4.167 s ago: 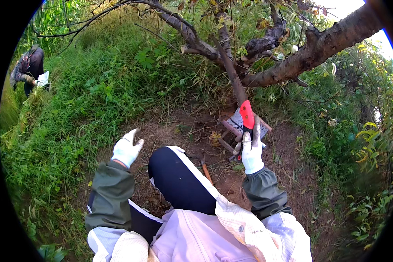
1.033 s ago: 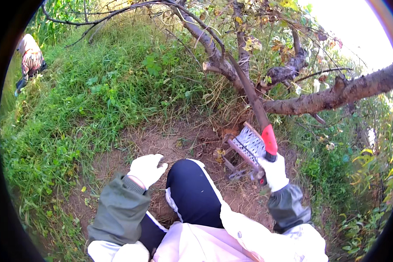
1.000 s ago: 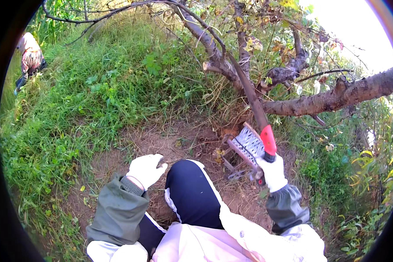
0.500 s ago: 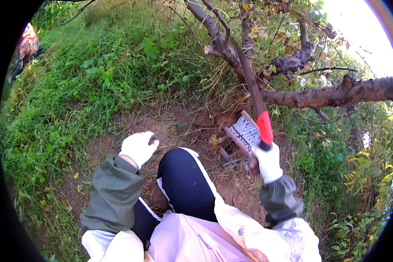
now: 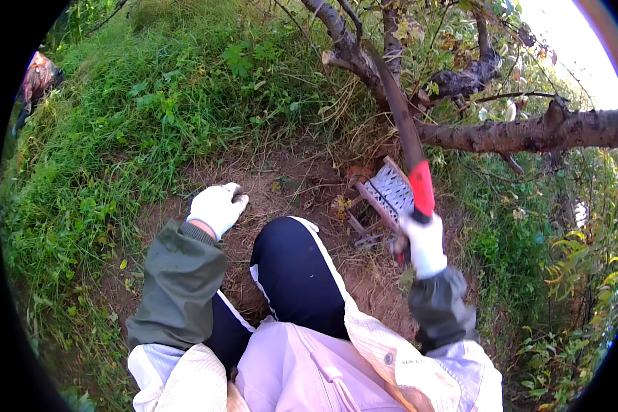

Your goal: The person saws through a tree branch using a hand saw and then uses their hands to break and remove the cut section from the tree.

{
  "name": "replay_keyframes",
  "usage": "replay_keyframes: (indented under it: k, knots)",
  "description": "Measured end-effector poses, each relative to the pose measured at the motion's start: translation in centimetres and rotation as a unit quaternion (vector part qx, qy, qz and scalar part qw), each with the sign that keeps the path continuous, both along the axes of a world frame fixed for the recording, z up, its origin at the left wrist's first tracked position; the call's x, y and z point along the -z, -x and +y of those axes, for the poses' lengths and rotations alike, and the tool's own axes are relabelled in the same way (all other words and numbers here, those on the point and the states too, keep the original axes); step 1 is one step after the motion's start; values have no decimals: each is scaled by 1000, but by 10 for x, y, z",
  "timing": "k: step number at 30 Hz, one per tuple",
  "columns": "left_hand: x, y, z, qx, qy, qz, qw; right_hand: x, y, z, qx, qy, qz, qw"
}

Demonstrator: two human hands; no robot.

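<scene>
My right hand (image 5: 424, 244), in a white glove, grips a pruning saw by its red and black handle (image 5: 422, 189). The long, slightly curved blade (image 5: 402, 117) points up and away, overlapping the tree trunk and branches in view; whether it touches the bark I cannot tell. Off to the left, my left hand (image 5: 216, 208) hangs over bare soil beside my knee, also in a white glove with darkened fingertips. Its fingers curl in, and nothing sticks out of them. A small stool (image 5: 390, 194) with a woven grey-white seat lies tilted just left of the handle.
One thick branch (image 5: 522, 132) runs rightward at mid-height, and a sawn stub (image 5: 333, 60) juts from the trunk. Thick grass (image 5: 117, 137) covers the left slope. Another person (image 5: 40, 82) is at the far left edge. Leafy weeds (image 5: 570, 275) stand at the right.
The view has shifted slightly. My right hand and the saw sit a little higher and farther right in the picture; my left hand has risen slightly, its fingers still curled.
</scene>
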State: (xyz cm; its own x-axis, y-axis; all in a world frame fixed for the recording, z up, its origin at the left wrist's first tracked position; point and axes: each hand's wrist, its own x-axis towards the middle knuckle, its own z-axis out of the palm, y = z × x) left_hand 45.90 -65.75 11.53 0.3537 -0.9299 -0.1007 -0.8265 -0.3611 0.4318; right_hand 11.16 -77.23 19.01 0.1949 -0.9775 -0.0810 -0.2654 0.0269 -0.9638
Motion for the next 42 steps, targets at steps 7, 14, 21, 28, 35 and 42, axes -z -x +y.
replay_keyframes:
  k: [7, 14, 21, 28, 35, 42]
  knots:
    - [39, -27, -10, -28, -9, 1, 1000, -7, -70, -66, -48, -38, -132, 989]
    - [5, -17, 11, -32, 7, 22, 999, 1, -7, 0, 11, 16, -15, 1000]
    - [33, -27, -10, -48, -55, 7, 997, -15, -89, -102, -54, 21, -122, 991]
    - [1, -14, 26, -58, -1, 30, 998, 17, 7, 19, 38, 28, -29, 998]
    - [21, -22, -6, -8, -4, 37, 999, -21, -93, -100, -5, 19, -117, 993]
    - [11, -21, 26, -14, 24, 25, 999, 18, 8, 30, 40, -13, -3, 999]
